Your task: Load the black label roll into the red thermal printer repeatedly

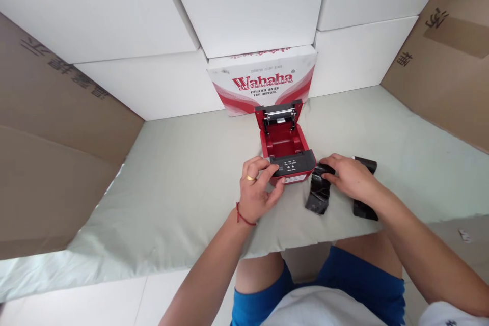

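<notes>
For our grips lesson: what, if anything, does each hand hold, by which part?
Left hand holds the printer by its near edge; right hand, the left black strip by its far end.

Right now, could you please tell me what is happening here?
A person's left hand touches the front of a small red-and-black device, whose lid stands open. The right hand touches a black, shiny strip beside it. Another black piece lies partly hidden under the right forearm. A Wahaha box stands behind the device.
</notes>
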Motion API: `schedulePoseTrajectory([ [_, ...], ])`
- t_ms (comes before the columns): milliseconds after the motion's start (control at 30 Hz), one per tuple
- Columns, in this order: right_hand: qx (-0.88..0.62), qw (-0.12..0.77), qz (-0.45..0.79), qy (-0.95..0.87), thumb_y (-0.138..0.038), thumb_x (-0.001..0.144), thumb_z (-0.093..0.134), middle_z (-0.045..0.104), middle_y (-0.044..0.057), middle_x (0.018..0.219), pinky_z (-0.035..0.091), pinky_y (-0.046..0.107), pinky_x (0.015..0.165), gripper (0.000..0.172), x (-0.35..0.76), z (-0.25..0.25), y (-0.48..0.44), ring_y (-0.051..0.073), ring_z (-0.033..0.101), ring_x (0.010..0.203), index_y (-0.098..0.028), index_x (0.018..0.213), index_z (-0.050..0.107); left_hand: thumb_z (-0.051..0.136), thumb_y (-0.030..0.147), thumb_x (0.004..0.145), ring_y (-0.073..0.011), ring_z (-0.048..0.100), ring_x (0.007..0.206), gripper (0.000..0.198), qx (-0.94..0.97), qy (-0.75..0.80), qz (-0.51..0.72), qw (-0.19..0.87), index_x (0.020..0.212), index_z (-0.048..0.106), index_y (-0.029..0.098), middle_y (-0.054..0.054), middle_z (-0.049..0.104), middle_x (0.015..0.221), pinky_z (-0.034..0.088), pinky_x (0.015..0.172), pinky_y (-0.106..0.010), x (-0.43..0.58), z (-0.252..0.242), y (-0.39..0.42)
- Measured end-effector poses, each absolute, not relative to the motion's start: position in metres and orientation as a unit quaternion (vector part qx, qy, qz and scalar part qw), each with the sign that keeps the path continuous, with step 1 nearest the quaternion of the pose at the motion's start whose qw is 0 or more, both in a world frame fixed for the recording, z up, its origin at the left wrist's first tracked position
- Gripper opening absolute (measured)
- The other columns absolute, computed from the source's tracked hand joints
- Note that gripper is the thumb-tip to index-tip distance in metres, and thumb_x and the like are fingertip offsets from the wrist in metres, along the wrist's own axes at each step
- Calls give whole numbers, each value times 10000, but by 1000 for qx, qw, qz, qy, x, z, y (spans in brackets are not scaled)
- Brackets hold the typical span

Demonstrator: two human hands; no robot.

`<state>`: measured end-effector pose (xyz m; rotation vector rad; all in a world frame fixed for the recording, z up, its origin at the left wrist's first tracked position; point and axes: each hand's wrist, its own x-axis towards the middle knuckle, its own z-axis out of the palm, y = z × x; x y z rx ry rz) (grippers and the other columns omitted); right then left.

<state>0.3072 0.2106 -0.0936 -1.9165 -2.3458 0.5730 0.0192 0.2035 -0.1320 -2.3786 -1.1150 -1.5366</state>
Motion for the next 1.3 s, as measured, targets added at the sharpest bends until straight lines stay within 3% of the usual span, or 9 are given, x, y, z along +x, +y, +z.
schedulePoseTrajectory([
  [100, -565, 87, 263, -777, -382, 989, 662, 806, 99, 1182, 568, 333, 775, 387, 317, -61, 209, 224, 745, 870, -220, 1315, 792, 721, 235, 967, -261, 664, 1071, 250, -781, -366, -504, 49, 1207, 648, 237, -77, 664, 1076, 595, 930, -433, 20, -132, 203],
  [233, -498, 139, 319, -794, -595, 969, 686, 723, 12, 795, 441, 306, 563, 523, 323, 2, 218, 159, 551, 576, -233, 1329, 803, 715, 176, 952, -254, 674, 1064, 290, -771, -365, -517, 68, 1232, 649, 218, -79, 672, 1070, 600, 928, -412, 24, -132, 200],
  [367, -454, 145, 281, -833, -430, 966, 671, 825, 55, 1154, 557, 337, 796, 419, 287, 23, 248, 218, 737, 878, -262, 1329, 796, 682, 146, 955, -271, 709, 1155, 438, -754, -361, -536, 116, 1383, 630, 223, -95, 717, 1137, 594, 1004, -433, 29, -131, 191],
  [467, -466, 75, 200, -859, -256, 961, 631, 804, 84, 1332, 542, 365, 984, 403, 244, 9, 269, 264, 752, 1143, -230, 1337, 775, 665, 213, 979, -296, 683, 1330, 542, -767, -346, -526, 126, 1513, 579, 200, -139, 755, 1291, 537, 1136, -459, 31, -131, 185],
  [667, -562, -72, 61, -822, -147, 971, 559, 810, 135, 1299, 524, 383, 810, 405, 192, -16, 282, 348, 770, 1125, -233, 1321, 744, 607, 165, 1000, -235, 757, 1255, 402, -823, -343, -444, 86, 1396, 665, 206, -69, 847, 1234, 412, 1230, -438, 39, -125, 181],
  [800, -580, -84, 62, -808, -140, 976, 539, 816, 173, 1256, 526, 391, 805, 381, 186, -21, 287, 366, 776, 1125, -217, 1282, 755, 602, 153, 1013, -260, 758, 1227, 307, -821, -399, -393, 114, 1300, 712, 156, -103, 840, 1260, 450, 1144, -440, 49, -110, 175],
  [1067, -571, -78, 86, -813, -189, 1016, 561, 823, 145, 1254, 519, 353, 812, 332, 185, -21, 295, 314, 773, 1107, -222, 1257, 787, 599, 220, 1044, -337, 698, 1299, 409, -855, -462, -182, 151, 1389, 702, 26, -208, 763, 1379, 539, 1056, -469, 71, -69, 160],
  [1133, -540, -29, 105, -834, -242, 1042, 568, 832, 91, 1247, 519, 332, 851, 307, 194, -13, 286, 272, 764, 1100, -247, 1240, 802, 602, 224, 1045, -363, 680, 1329, 441, -862, -464, -135, 152, 1420, 686, 6, -243, 732, 1423, 549, 1065, -490, 75, -64, 156],
  [1300, -512, 260, 59, -816, -301, 1093, 482, 838, 81, 1090, 540, 372, 905, 364, 221, 9, 274, 261, 748, 995, -209, 1208, 815, 694, 148, 950, -415, 683, 1265, 500, -869, -454, -138, 141, 1410, 682, -48, -327, 707, 1381, 596, 915, -501, 83, -59, 152],
])
